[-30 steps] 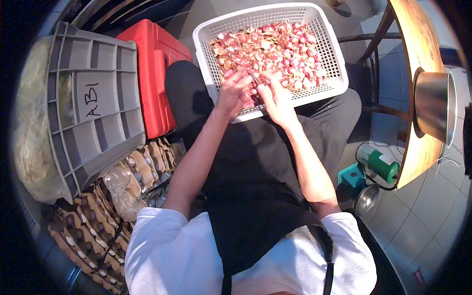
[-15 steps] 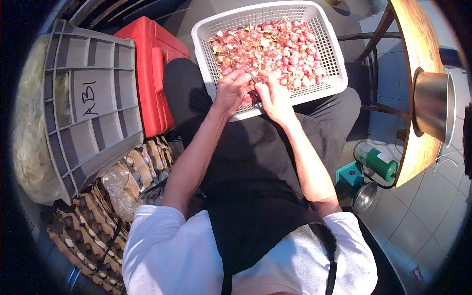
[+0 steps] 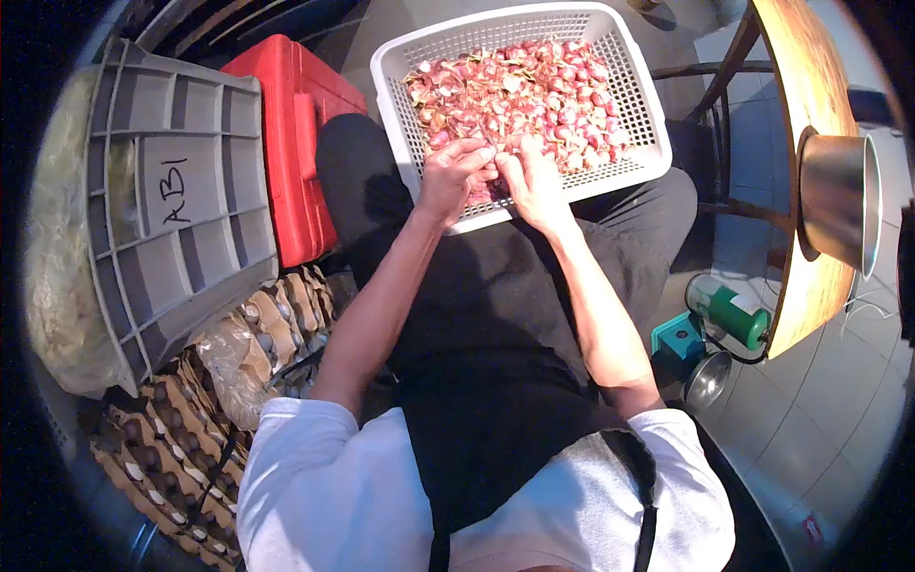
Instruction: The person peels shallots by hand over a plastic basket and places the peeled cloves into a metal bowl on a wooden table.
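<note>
A white slotted plastic basket (image 3: pixel 645 124) rests across my lap, holding many small red shallots (image 3: pixel 581 91) amid loose papery skins (image 3: pixel 481 86). Above its near edge, my left hand (image 3: pixel 453 181) pinches what looks like a shallot, mostly covered by the fingers. My right hand (image 3: pixel 534 191) is close against it, thumb and fingers closed at the same spot. Whatever the right fingers grip is too small and hidden to make out. Dark red skins lie in the basket just beneath both hands.
On my left stand a grey crate (image 3: pixel 181 257) marked "AB1", a red plastic container (image 3: pixel 291 143) and stacked egg trays (image 3: pixel 172 458). To the right, a steel pot (image 3: pixel 839 200) sits on a wooden surface (image 3: pixel 810 57), with a green canister (image 3: pixel 734 315) and metal bowl (image 3: pixel 708 381) below.
Both hands stay together over the basket's near edge; their fingers have shifted slightly. A thin grey sliver seen between the fingers earlier is now harder to see.
</note>
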The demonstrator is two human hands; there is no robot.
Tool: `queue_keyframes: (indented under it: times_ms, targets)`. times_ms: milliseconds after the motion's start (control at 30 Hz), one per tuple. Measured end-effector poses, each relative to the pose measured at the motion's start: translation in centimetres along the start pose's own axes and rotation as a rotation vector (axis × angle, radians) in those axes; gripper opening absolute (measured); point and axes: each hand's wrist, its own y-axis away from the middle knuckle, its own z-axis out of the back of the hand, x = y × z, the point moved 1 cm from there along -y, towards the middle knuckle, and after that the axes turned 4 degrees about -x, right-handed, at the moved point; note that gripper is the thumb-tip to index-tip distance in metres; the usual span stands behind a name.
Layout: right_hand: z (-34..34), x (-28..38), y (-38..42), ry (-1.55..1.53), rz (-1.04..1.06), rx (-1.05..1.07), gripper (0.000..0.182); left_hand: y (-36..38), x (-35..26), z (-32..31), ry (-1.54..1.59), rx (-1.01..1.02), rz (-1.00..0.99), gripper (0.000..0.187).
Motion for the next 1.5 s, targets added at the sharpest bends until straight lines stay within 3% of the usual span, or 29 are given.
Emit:
queue_keyframes:
  times_ms: [200, 400, 500, 600, 733, 967, 1300, 1500]
  targets:
    - [-0.2, 0.0, 0.2, -0.04, 0.085, -0.013, 0.024, -0.1, -0.5, 0.4, 0.103, 0.038, -0.018, 0.015]
    - [0.2, 0.3, -0.1, -0.041, -0.121, 0.079, 0.027, 0.2, -0.4, -0.2, -0.017, 0.025, 0.024, 0.015]
    - [0.0, -0.2, -0.2, -0.082, -0.096, 0.058, 0.025, 0.3, -0.5, -0.3, 0.023, 0.043, 0.043, 0.017]
    - [-0.3, -1.1, -0.3, -0.428, -0.152, 0.096, 0.022, 0.4, -0.6, -0.4, 0.077, 0.095, 0.046, 0.019]
    - [1.0, -0.6, -0.7, -0.502, -0.257, 0.205, 0.017, 0.0, -0.2, -0.3, 0.049, 0.089, 0.071, 0.022]
    - [0.8, -1.7, -0.9, -0.722, -0.335, 0.113, 0.016, 0.0, -0.5, 0.0, 0.093, 0.115, 0.036, 0.026]
    - [0.5, -2.7, -1.4, -0.731, -0.381, -0.019, 0.018, 0.2, -0.9, -0.7, -0.072, -0.045, -0.017, 0.028]
    - [0.6, -2.3, -1.5, -0.713, -0.382, 0.017, 0.027, -0.2, -0.6, -0.2, -0.105, 0.009, -0.037, 0.029]
